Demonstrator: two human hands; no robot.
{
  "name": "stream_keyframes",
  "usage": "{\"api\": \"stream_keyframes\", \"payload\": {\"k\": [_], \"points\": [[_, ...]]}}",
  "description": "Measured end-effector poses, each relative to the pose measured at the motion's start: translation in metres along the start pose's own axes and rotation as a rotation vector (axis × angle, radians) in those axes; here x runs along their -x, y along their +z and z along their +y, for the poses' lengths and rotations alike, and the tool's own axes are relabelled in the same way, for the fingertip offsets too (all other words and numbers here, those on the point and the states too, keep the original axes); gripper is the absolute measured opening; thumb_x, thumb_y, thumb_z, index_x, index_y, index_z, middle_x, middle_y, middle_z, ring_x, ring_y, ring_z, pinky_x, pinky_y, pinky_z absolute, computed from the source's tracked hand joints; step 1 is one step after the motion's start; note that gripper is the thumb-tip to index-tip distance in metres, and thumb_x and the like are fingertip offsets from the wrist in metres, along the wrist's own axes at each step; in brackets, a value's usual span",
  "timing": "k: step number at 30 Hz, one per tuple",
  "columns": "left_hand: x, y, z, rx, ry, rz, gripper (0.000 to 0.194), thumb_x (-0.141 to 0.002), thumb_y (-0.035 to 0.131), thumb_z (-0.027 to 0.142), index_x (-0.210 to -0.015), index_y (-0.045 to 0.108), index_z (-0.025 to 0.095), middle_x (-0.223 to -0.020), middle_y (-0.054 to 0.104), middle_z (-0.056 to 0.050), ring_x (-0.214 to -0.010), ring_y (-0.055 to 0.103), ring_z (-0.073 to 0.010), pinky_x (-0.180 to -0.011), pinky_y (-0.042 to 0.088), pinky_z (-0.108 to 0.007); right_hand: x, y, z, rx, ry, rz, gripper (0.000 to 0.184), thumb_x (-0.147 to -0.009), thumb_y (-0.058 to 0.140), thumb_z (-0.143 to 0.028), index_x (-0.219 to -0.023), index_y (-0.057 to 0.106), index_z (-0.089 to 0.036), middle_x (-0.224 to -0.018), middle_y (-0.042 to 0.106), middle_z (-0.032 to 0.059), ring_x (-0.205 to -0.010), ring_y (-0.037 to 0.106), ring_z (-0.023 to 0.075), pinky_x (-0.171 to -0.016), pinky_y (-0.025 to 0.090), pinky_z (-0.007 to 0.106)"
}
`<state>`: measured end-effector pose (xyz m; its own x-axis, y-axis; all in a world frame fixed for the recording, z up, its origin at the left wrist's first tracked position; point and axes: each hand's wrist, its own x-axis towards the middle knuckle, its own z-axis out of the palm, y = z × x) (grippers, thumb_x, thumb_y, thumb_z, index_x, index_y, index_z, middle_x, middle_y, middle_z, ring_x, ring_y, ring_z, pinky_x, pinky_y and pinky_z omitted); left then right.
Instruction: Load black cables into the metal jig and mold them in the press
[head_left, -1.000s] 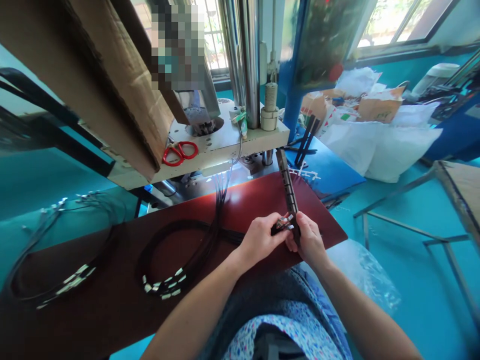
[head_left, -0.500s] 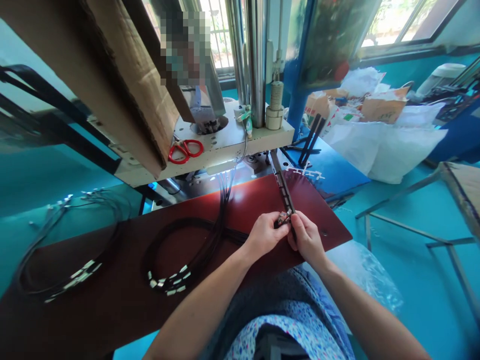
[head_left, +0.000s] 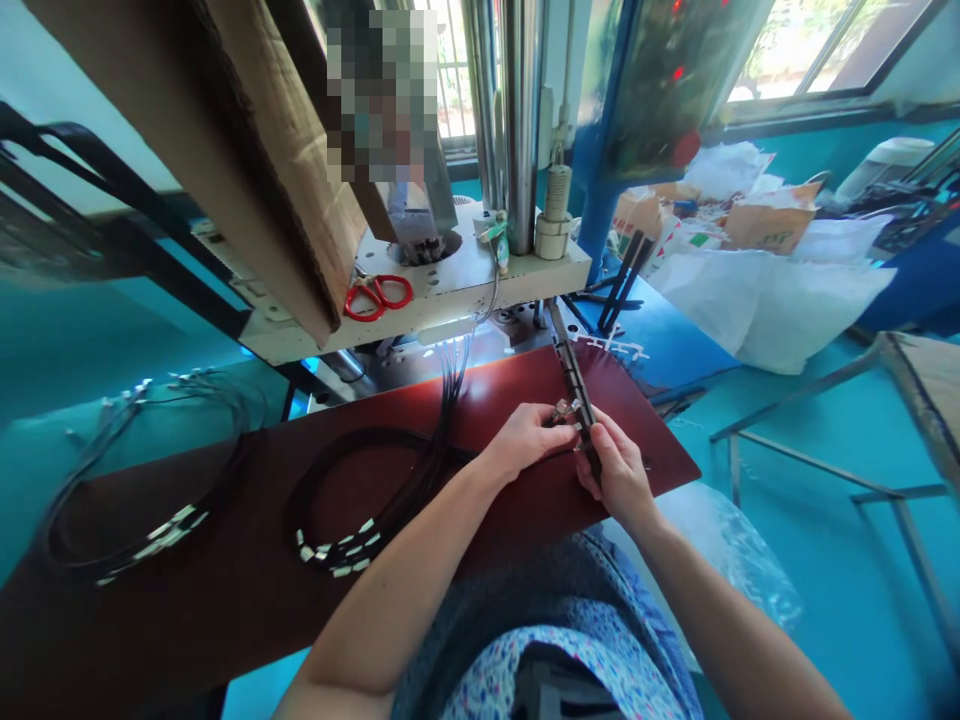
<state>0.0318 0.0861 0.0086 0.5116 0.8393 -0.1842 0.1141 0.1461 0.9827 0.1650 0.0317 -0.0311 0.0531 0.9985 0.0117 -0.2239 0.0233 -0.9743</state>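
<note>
My right hand (head_left: 619,468) is closed around the near end of a long, narrow metal bar with slots (head_left: 573,372). The bar slopes away toward the machine. Just left of it, my left hand (head_left: 527,440) pinches a small bunch of cable ends with metal connectors (head_left: 562,410). These connectors lie against or very close to the bar's side; whether any sits in a slot I cannot tell. Dark cable runs under my left wrist toward a coil of black cables (head_left: 296,490) with white tags on the table.
A second cable bundle (head_left: 225,490) lies at the left of the dark red table (head_left: 360,620). Ahead stands a press with a pale plate (head_left: 525,280), red-handled scissors (head_left: 379,297) on it. Black bars (head_left: 626,280) rest on a blue surface at right, before white sacks (head_left: 772,300).
My left hand has shifted slightly up, and its connectors show more clearly beside the bar. My right thumb now lies along the bar. Red lights show on the control box.
</note>
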Motion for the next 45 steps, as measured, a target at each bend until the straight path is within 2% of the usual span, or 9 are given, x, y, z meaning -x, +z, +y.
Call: {"api": "stream_keyframes", "payload": {"k": [5,10,14,17,29,34,38,41,45], "points": [[0.0,0.0,0.006,0.054,-0.044,-0.024,0.019,-0.065,0.06,0.028,-0.057,0.051,0.013,-0.045,0.039,0.008,-0.043,0.032,-0.0044,-0.047,0.025,-0.02,0.0,0.002,0.0,0.044,0.015,0.02,0.047,-0.087,0.047,-0.046,-0.125,0.046,-0.02,-0.044,0.045,-0.0078,-0.028,0.034,0.0066,-0.028,0.021,0.018],[0.002,-0.005,0.005,-0.003,0.025,-0.013,0.019,-0.068,0.06,0.03,-0.062,0.053,0.013,-0.049,0.044,0.006,-0.044,0.035,-0.0051,-0.046,0.026,-0.02,0.0,0.008,-0.006,0.076,0.047,0.032,0.049,-0.083,0.052,-0.047,-0.122,0.049,-0.017,-0.042,0.046,-0.0073,-0.029,0.033,0.0064,-0.028,0.021,0.018],[0.0,-0.008,0.004,-0.02,0.165,0.103,0.023,-0.074,0.056,0.035,-0.067,0.053,0.014,-0.056,0.047,0.005,-0.051,0.039,-0.0059,-0.05,0.029,-0.019,0.0,0.005,-0.003,0.015,0.047,0.038,0.044,-0.086,0.05,-0.044,-0.123,0.048,-0.019,-0.042,0.045,-0.008,-0.028,0.034,0.0055,-0.029,0.022,0.016],[-0.003,-0.008,0.006,0.023,0.137,0.181,0.021,-0.076,0.053,0.035,-0.069,0.048,0.016,-0.048,0.038,0.008,-0.044,0.032,-0.005,-0.046,0.024,-0.019,0.001,0.001,0.003,-0.063,0.043,0.073,0.044,-0.087,0.05,-0.042,-0.125,0.045,-0.021,-0.045,0.047,-0.0082,-0.028,0.034,0.0047,-0.029,0.023,0.016],[-0.006,-0.006,0.006,-0.059,0.038,0.046,0.019,-0.065,0.053,0.028,-0.054,0.046,0.015,-0.05,0.039,0.005,-0.05,0.034,-0.0074,-0.05,0.025,-0.023,0.001,0.0,0.003,-0.034,0.035,0.047,0.051,-0.086,0.051,-0.043,-0.129,0.043,-0.017,-0.043,0.048,-0.0076,-0.028,0.034,0.0047,-0.028,0.023,0.015],[-0.004,-0.008,0.003,-0.067,0.066,0.081,0.018,-0.066,0.055,0.028,-0.057,0.05,0.014,-0.054,0.045,0.004,-0.054,0.039,-0.0087,-0.054,0.03,-0.023,0.0,0.005,-0.001,0.038,0.07,0.064,0.056,-0.081,0.055,-0.048,-0.126,0.047,-0.014,-0.04,0.045,-0.0081,-0.028,0.034,0.0052,-0.027,0.025,0.015],[-0.001,-0.012,0.003,0.002,0.112,0.054,0.016,-0.068,0.059,0.029,-0.073,0.056,0.014,-0.068,0.055,0.002,-0.063,0.047,-0.0101,-0.062,0.036,-0.022,-0.001,0.005,-0.001,0.021,0.078,0.059,0.053,-0.082,0.055,-0.046,-0.125,0.048,-0.015,-0.042,0.045,-0.008,-0.029,0.034,0.0047,-0.027,0.025,0.014],[-0.002,-0.016,0.004,0.068,0.1,0.13,0.019,-0.072,0.057,0.032,-0.079,0.051,0.015,-0.062,0.051,0.004,-0.056,0.043,-0.0084,-0.055,0.034,-0.021,-0.001,0.003,0.001,-0.023,0.078,0.056,0.053,-0.083,0.053,-0.045,-0.128,0.045,-0.017,-0.043,0.047,-0.0076,-0.029,0.033,0.0044,-0.027,0.023,0.014],[-0.006,-0.019,0.004,-0.014,0.112,0.171,0.02,-0.075,0.054,0.035,-0.071,0.049,0.016,-0.055,0.042,0.006,-0.05,0.036,-0.0071,-0.05,0.027,-0.021,0.0,0.001,0.001,-0.046,0.088,0.057,0.054,-0.083,0.054,-0.045,-0.128,0.044,-0.016,-0.042,0.047,-0.0077,-0.028,0.033,0.0045,-0.028,0.023,0.014]]}}
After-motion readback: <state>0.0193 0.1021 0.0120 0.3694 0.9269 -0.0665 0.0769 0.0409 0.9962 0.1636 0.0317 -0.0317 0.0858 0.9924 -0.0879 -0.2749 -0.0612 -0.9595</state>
